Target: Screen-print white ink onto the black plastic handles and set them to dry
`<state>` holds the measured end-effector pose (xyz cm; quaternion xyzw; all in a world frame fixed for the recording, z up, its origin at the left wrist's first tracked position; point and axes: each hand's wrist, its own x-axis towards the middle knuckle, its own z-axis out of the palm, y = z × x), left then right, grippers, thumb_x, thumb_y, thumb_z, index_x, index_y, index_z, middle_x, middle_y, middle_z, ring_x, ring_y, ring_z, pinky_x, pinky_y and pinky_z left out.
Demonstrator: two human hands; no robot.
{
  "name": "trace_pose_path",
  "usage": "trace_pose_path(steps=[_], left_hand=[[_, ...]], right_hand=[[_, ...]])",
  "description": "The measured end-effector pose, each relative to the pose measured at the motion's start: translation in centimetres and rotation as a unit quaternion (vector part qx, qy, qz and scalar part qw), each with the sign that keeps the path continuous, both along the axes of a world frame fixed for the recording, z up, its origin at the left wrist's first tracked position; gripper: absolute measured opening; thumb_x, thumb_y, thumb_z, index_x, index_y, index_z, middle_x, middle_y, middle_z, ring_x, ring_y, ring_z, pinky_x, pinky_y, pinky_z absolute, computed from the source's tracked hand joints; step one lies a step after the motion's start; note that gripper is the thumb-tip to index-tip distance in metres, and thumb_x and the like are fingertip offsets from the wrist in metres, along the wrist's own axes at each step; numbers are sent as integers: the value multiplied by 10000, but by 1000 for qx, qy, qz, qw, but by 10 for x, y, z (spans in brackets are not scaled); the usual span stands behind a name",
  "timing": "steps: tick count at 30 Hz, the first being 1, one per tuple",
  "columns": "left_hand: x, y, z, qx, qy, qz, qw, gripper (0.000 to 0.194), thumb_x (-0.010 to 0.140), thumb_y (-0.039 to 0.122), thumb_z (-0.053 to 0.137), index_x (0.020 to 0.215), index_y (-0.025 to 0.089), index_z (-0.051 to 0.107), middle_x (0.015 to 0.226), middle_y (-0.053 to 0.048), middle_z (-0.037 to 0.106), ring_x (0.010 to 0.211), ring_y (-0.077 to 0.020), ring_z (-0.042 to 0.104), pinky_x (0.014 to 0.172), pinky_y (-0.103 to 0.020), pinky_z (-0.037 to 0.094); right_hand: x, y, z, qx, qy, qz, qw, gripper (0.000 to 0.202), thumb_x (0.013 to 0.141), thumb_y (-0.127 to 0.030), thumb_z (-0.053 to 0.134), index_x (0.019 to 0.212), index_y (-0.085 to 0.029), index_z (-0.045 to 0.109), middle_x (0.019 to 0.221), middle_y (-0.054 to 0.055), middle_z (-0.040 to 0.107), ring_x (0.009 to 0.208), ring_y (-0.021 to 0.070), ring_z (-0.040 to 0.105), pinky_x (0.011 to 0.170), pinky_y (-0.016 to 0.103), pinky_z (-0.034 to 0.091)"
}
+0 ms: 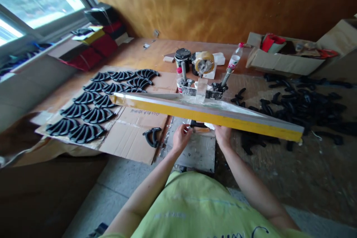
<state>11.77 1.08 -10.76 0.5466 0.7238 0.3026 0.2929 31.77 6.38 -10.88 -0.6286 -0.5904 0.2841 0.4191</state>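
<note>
Beneath the yellow-edged screen frame (206, 116), a black part (198, 124) lies over the grey metal base plate (195, 150). My left hand (182, 136) is at the part's left end, its fingers curled and the thumb near the forefinger; whether they grip it is too small to tell. My right hand (223, 135) is at the right, beside something white (209, 126), with its fingertips hidden by the frame. A wooden-coloured strip (201, 129) shows just below the black part. Clamps (219, 88) hold the frame's far side.
Rows of black curved parts (86, 131) cover cardboard at the left, with a few more pieces (152, 137) nearer me. Loose black parts (295, 106) are piled at the right. Bottles (235, 57), a tape roll (204, 62), a black tub (182, 57) and an open box (287, 63) stand behind.
</note>
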Motion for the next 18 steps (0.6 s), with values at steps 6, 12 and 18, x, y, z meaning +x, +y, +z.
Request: trace_pose_path(steps=[6, 12, 18], left_hand=[[0, 7, 3, -19, 22, 17, 999, 209, 841, 372, 578, 954, 220, 664, 826, -6, 672, 738, -140, 608, 663, -242, 408], [-1, 7, 4, -20, 15, 22, 999, 196, 844, 386, 582, 940, 241, 674, 844, 1, 693, 767, -144, 624, 663, -239, 392], [0, 8, 0, -28, 13, 36, 999, 179, 833, 386, 598, 882, 238, 686, 829, -1, 698, 786, -151, 637, 666, -241, 394]], right_hand=[[-64, 2, 17, -16, -125, 108, 986, 229, 833, -258, 525, 968, -213, 705, 957, 73, 724, 942, 237, 632, 902, 361, 459], [-75, 26, 21, -60, -256, 167, 950, 213, 855, -232, 537, 993, -204, 697, 1000, 80, 719, 1014, 229, 610, 922, 336, 423], [-75, 26, 10, -63, -272, 182, 943, 207, 864, -258, 549, 994, -166, 682, 1000, 120, 717, 1045, 257, 603, 936, 345, 409]])
